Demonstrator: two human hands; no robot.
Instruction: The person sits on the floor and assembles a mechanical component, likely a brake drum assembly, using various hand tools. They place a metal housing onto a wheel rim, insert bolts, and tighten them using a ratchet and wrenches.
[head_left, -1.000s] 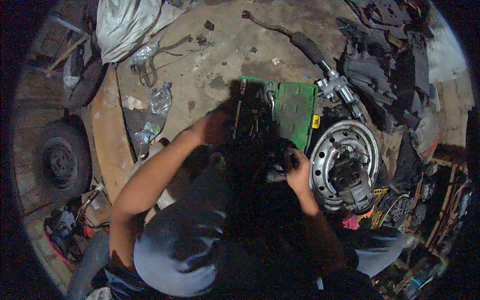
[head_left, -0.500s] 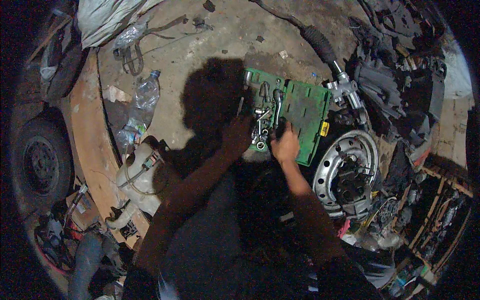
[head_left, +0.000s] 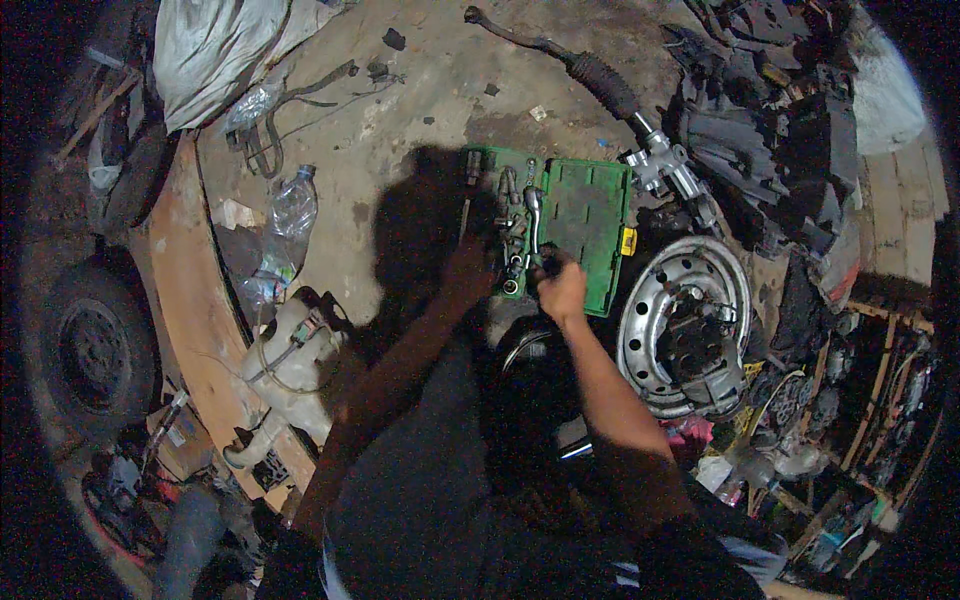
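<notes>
An open green socket case (head_left: 585, 215) lies on the concrete floor in front of me, with sockets and a chrome ratchet (head_left: 531, 215) in its left half. My left hand (head_left: 468, 262) reaches in shadow to the case's left edge, beside a thin dark tool; its fingers are too dark to read. My right hand (head_left: 560, 288) rests on the near edge of the case, fingers curled around the lower end of the ratchet. A dark round part (head_left: 530, 400) lies between my forearms.
A silver steel wheel rim (head_left: 685, 320) lies right of the case, a steering rack (head_left: 610, 90) behind it. Plastic bottles (head_left: 285, 225), a white fluid reservoir (head_left: 290, 365), a curved wooden board (head_left: 195, 320) and a tyre (head_left: 90, 350) are left. Scrap parts pile at right.
Both hands went from the dark part near my body out to the green case. My right hand has since closed on the ratchet's lower end.
</notes>
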